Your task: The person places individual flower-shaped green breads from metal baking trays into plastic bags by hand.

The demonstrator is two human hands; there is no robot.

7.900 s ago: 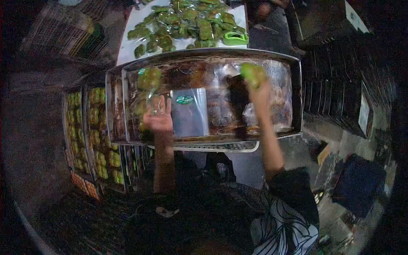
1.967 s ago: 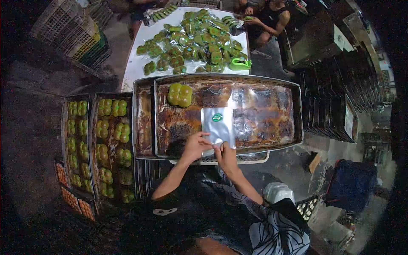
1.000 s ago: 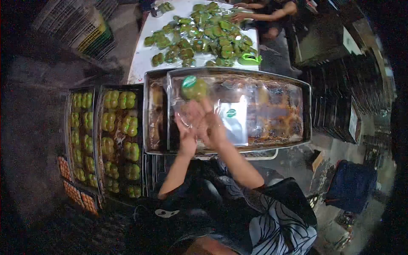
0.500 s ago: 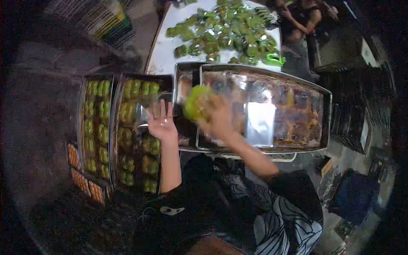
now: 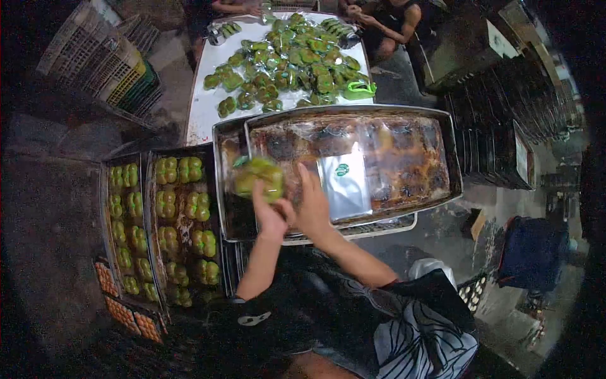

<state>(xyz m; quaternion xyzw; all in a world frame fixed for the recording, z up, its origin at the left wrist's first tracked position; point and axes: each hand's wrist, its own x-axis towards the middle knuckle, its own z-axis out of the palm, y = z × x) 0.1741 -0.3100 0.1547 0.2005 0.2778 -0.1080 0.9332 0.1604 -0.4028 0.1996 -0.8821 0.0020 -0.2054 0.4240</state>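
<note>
A green lobed bread bun, blurred, lies over the left end of the large dark-stained baking tray. Around it there seems to be a clear plastic bag, with a small green print beside the bun. My left hand grips the bun at its lower edge. Close to its right, my right hand has its fingers stretched out and holds nothing I can see. Beside those fingertips rests a stack of clear bags with a green print.
On the white table beyond lie many bagged green buns and a bright green tape-dispenser-like object. Trays of unbagged buns stand at left. Crates rise at far left. Another person sits at the back right.
The bun has gone from my right hand to my left. My left hand, spread before, has closed on it, and both hands have come together. The camera view has shifted.
</note>
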